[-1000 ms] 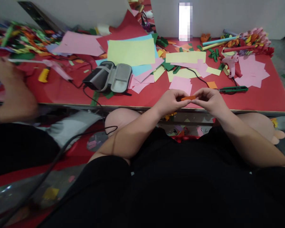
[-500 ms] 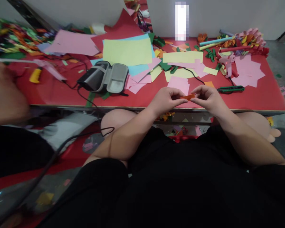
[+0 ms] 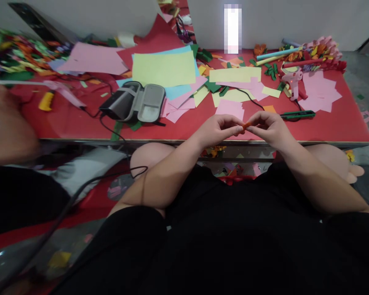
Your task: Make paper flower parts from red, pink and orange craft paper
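Note:
A small piece of orange paper [image 3: 247,124] is pinched between my two hands, just above the front edge of the red table [image 3: 184,130]. My left hand [image 3: 223,128] closes its thumb and fingers on the paper's left end. On the right end, my right hand [image 3: 264,126] grips it the same way. The fingers cover much of the paper. Pink sheets [image 3: 230,108] lie just beyond my hands, and a green cutter [image 3: 299,115] rests to the right of my right hand.
A pink glue gun [image 3: 294,82] with a cable stands at the right. An open grey case [image 3: 150,102] lies left of centre, near yellow paper [image 3: 164,67]. Another person's arm [image 3: 10,123] is at the far left. A black cable [image 3: 80,190] crosses the lower left.
Less of the orange paper shows now, and it looks folded or rolled smaller. My fingertips have come closer together. The view has shifted slightly.

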A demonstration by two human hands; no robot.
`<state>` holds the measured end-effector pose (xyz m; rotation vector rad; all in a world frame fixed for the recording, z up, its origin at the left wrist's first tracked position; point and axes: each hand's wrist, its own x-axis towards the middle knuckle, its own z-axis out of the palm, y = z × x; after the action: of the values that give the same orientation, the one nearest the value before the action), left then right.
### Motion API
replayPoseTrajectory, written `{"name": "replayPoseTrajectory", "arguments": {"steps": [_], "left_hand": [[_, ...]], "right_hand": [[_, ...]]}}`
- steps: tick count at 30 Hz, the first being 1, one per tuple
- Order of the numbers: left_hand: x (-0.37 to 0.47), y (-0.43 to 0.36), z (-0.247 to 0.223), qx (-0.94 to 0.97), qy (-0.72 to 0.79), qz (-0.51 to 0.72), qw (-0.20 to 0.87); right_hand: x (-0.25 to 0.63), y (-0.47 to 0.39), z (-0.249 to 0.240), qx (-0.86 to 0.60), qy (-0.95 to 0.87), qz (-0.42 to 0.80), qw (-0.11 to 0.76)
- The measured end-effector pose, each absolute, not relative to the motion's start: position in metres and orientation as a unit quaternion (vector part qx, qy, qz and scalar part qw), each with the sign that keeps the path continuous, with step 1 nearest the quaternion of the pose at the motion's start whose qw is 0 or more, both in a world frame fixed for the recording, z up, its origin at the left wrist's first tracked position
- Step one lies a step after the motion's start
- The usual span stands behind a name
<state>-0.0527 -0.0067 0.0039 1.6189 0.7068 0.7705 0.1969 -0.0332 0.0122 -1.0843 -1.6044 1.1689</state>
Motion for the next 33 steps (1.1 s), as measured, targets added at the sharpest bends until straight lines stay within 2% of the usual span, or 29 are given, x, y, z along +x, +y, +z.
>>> {"name": "replayPoseTrajectory", "arguments": {"steps": [9,13,19,27,33], "left_hand": [[-0.051,-0.005,0.0,0.68,0.32,0.311,0.581],[-0.049,-0.009,0.004,0.696,0.344,0.321,0.542],[-0.041,-0.02,0.006,0.74,0.381,0.35,0.429],[-0.038,-0.019,-0.001,0.724,0.401,0.373,0.42],[-0.037,-0.016,-0.003,0.65,0.368,0.388,0.54]], "right_hand": [[0.198,-0.033,0.009,-0.406,-0.652,0.473,0.431],[0.196,-0.035,0.007,-0.402,-0.641,0.493,0.43],[0.184,-0.033,-0.011,-0.438,-0.6,0.471,0.476],[0.187,-0.029,-0.018,-0.423,-0.617,0.435,0.501],[0.191,-0.024,-0.016,-0.432,-0.569,0.468,0.52]]}}
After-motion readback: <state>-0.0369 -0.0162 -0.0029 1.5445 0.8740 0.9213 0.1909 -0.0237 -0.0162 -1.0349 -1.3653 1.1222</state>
